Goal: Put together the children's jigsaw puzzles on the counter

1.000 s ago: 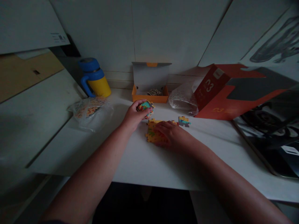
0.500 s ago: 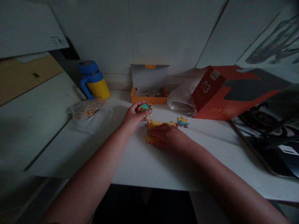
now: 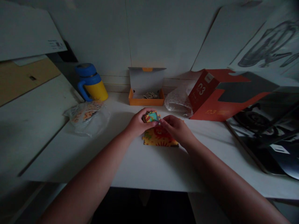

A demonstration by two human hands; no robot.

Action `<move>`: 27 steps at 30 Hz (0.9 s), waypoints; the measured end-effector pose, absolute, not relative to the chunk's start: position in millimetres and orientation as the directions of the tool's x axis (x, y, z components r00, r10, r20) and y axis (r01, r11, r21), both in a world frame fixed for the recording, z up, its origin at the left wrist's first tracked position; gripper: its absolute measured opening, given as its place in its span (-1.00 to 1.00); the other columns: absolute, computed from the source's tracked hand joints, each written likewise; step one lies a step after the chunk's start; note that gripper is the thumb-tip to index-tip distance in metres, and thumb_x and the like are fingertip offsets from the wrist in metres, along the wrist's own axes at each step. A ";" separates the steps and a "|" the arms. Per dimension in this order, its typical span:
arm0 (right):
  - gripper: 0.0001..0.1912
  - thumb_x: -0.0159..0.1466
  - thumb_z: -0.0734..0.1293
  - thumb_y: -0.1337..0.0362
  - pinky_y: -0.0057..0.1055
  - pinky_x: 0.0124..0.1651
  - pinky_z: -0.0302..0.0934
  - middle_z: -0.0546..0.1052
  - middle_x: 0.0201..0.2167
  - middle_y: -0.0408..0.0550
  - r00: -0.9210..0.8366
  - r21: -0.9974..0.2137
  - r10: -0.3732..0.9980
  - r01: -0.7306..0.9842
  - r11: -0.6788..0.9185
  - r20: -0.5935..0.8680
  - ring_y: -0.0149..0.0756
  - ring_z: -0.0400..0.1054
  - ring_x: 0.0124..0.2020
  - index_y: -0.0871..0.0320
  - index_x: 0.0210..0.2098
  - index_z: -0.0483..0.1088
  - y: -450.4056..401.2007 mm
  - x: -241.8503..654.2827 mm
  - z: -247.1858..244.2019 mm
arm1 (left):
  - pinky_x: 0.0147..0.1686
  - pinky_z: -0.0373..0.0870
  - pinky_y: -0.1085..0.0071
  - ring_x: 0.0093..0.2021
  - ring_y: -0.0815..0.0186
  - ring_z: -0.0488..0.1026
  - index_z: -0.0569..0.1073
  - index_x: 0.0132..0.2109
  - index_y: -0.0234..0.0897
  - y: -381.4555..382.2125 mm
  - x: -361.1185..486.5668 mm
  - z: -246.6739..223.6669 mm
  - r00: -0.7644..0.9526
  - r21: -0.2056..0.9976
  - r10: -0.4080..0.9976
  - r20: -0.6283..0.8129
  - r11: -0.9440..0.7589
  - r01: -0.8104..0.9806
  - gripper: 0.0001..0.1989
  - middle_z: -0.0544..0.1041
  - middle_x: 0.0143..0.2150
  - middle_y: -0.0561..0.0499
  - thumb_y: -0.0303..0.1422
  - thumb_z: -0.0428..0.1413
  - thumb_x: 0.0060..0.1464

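Note:
My left hand (image 3: 138,123) is closed around a small stack of colourful puzzle pieces (image 3: 151,116), above the white table. My right hand (image 3: 175,126) meets it from the right, with thumb and fingers pinched at the stack's right edge. Below both hands, a joined yellow puzzle section (image 3: 160,140) with a red figure lies flat on the table. My right hand hides its upper right part.
Behind the hands stands an open orange box (image 3: 146,101) with pieces inside. Bubble wrap (image 3: 178,101) and a large red box (image 3: 210,96) are to the right. A plastic bag (image 3: 87,116) and a blue-yellow jug (image 3: 93,84) sit left on the table (image 3: 140,168).
My right hand has lifted off the joined puzzle section and moved up to the stack in my left hand. More of the section's red figure now shows. The view has shifted slightly.

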State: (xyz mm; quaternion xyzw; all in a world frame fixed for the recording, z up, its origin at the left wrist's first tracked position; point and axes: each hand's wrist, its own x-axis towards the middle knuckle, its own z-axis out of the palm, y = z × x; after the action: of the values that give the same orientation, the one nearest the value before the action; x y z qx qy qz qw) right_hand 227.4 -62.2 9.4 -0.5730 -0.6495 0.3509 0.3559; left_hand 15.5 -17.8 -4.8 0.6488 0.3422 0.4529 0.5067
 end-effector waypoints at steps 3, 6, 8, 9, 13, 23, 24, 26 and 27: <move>-0.51 0.23 0.48 -0.19 -0.39 -0.39 0.28 0.60 -0.41 -0.08 -0.078 -0.932 0.996 0.362 -0.019 -0.050 -0.29 0.45 -0.43 0.13 -0.27 0.47 -59.9 226.2 6.7 | 0.16 0.41 0.23 0.11 0.16 0.55 0.53 0.14 -0.18 -23.5 19.7 -3.2 0.409 0.943 0.867 0.284 -0.329 0.042 -0.47 0.57 0.17 -0.14 -0.34 0.41 0.01; -0.51 0.12 0.56 -0.17 -0.39 -0.38 0.33 0.60 -0.46 -0.12 -0.061 -0.977 0.991 0.182 -0.109 -0.122 -0.33 0.44 -0.47 0.11 -0.33 0.46 -59.9 223.9 4.8 | 0.19 0.39 0.22 0.15 0.13 0.52 0.54 0.14 -0.17 -24.8 20.9 -3.1 0.407 0.921 0.857 0.316 -0.381 0.086 -0.43 0.56 0.18 -0.16 -0.25 0.46 -0.03; -0.49 0.04 0.61 -0.16 -0.37 -0.33 0.40 0.61 -0.47 -0.14 -0.072 -0.989 0.986 0.035 -0.147 -0.149 -0.33 0.48 -0.47 0.10 -0.36 0.45 -59.6 222.6 3.3 | 0.18 0.41 0.20 0.15 0.10 0.53 0.54 0.15 -0.18 -22.9 20.0 -4.9 0.411 0.918 0.858 0.308 -0.381 0.107 -0.33 0.56 0.18 -0.18 -0.20 0.50 -0.11; -0.47 0.01 0.63 -0.16 -0.36 -0.32 0.43 0.61 -0.47 -0.14 -0.075 -0.987 0.985 -0.024 -0.156 -0.154 -0.32 0.49 -0.47 0.10 -0.37 0.44 -59.4 222.2 2.6 | 0.17 0.41 0.19 0.15 0.09 0.53 0.53 0.16 -0.18 -21.5 19.3 -6.3 0.416 0.921 0.859 0.297 -0.374 0.113 -0.28 0.56 0.19 -0.18 -0.18 0.52 -0.16; -0.43 -0.06 0.67 -0.15 -0.37 -0.31 0.47 0.62 -0.49 -0.14 -0.064 -0.976 0.985 -0.142 -0.166 -0.158 -0.31 0.52 -0.48 0.09 -0.37 0.41 -57.9 222.6 1.1 | 0.18 0.42 0.18 0.15 0.08 0.52 0.48 0.23 -0.18 -17.5 15.9 -10.1 0.450 0.929 0.850 0.272 -0.354 0.108 -0.16 0.54 0.24 -0.18 -0.18 0.55 -0.21; -0.48 0.04 0.63 -0.07 -0.49 -0.40 0.39 0.59 -0.41 -0.17 0.098 -0.979 0.984 -0.160 -0.129 -0.146 -0.37 0.51 -0.44 0.07 -0.26 0.37 -49.7 240.3 6.8 | 0.10 0.45 0.23 0.01 0.20 0.54 0.47 0.24 -0.17 -16.3 10.2 -3.6 0.429 0.929 0.865 0.261 -0.346 0.132 -0.31 0.59 0.11 -0.09 -0.22 0.46 -0.03; -0.50 0.06 0.61 -0.07 -0.50 -0.42 0.36 0.58 -0.41 -0.17 0.130 -0.984 0.983 -0.139 -0.111 -0.129 -0.37 0.50 -0.43 0.07 -0.25 0.37 -48.2 246.1 8.9 | 0.07 0.46 0.25 -0.01 0.21 0.54 0.48 0.23 -0.17 -14.3 8.9 -4.2 0.401 0.931 0.878 0.260 -0.338 0.136 -0.30 0.59 0.09 -0.08 -0.22 0.47 -0.05; -0.54 0.12 0.55 -0.08 -0.50 -0.46 0.30 0.58 -0.39 -0.15 0.174 -0.997 0.982 -0.047 -0.066 -0.073 -0.38 0.46 -0.45 0.08 -0.22 0.39 -45.4 261.6 13.7 | 0.02 0.48 0.27 -0.06 0.24 0.54 0.49 0.22 -0.17 -9.5 6.1 -6.3 0.331 0.943 0.907 0.259 -0.312 0.117 -0.29 0.59 0.06 -0.07 -0.21 0.48 -0.08; -0.56 0.16 0.52 -0.08 -0.49 -0.48 0.28 0.58 -0.38 -0.14 0.174 -0.998 0.984 0.038 -0.051 -0.044 -0.39 0.43 -0.47 0.09 -0.21 0.41 -44.3 271.0 16.2 | 0.00 0.49 0.28 -0.08 0.25 0.55 0.49 0.22 -0.17 -7.1 4.8 -7.5 0.298 0.949 0.919 0.259 -0.299 0.097 -0.29 0.59 0.05 -0.07 -0.21 0.49 -0.08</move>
State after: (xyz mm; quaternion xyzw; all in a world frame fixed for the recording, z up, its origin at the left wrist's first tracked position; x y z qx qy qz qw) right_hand 271.0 -44.3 16.2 -0.5637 -0.4530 0.4559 0.5187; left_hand 4.8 -7.1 -7.5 0.6659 0.3812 0.4538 0.4531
